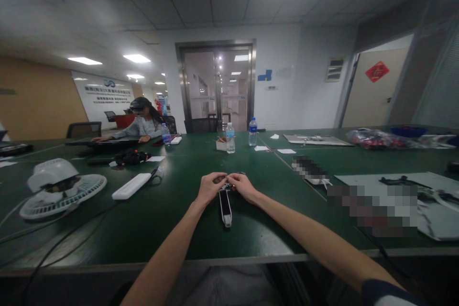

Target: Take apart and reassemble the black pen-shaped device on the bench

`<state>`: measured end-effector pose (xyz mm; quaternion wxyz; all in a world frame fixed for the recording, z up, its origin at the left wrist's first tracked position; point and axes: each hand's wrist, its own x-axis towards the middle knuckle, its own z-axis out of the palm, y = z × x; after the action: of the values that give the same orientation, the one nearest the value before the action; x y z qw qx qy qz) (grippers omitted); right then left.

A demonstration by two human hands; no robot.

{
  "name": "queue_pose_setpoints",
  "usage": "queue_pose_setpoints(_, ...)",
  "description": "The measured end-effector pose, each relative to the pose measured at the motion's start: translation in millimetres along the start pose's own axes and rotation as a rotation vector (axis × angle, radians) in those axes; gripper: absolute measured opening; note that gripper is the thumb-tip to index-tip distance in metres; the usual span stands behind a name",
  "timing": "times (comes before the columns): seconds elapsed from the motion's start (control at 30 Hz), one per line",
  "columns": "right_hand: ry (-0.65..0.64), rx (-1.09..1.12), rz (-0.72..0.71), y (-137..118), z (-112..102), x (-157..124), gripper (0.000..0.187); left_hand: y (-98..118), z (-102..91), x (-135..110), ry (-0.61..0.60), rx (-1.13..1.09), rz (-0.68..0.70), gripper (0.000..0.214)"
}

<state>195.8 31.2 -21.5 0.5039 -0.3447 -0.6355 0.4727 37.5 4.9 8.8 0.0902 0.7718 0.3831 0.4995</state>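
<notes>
Both my arms reach out over a dark green table (150, 220). My left hand (210, 186) and my right hand (243, 185) meet at the far end of a narrow black and white device (225, 205) that lies flat, pointing toward me. The fingers of both hands are curled and pinched together on that far end. What exactly sits between the fingertips is too small to make out.
A white desk fan (59, 186) lies at the left, a white power strip (131, 185) with cables beside it. Two water bottles (230, 137) and a small box stand further back. Another person (143, 124) sits at the far left. Grey mats with parts (394, 186) lie to the right.
</notes>
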Motion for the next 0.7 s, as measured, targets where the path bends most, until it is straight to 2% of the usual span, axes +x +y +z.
queue_pose_setpoints(0.3, -0.003, 0.048, 0.026, -4.5, -0.5, -2.1, 0.032, -0.5, -2.2, 0.3, -0.009, 0.084, 0.027, 0.017)
queue_pose_setpoints(0.7, -0.020, 0.118, 0.042, -7.3, 1.9, -1.7, 0.029, -0.5, -3.1, 0.6, -0.019, 0.099, 0.135, 0.018)
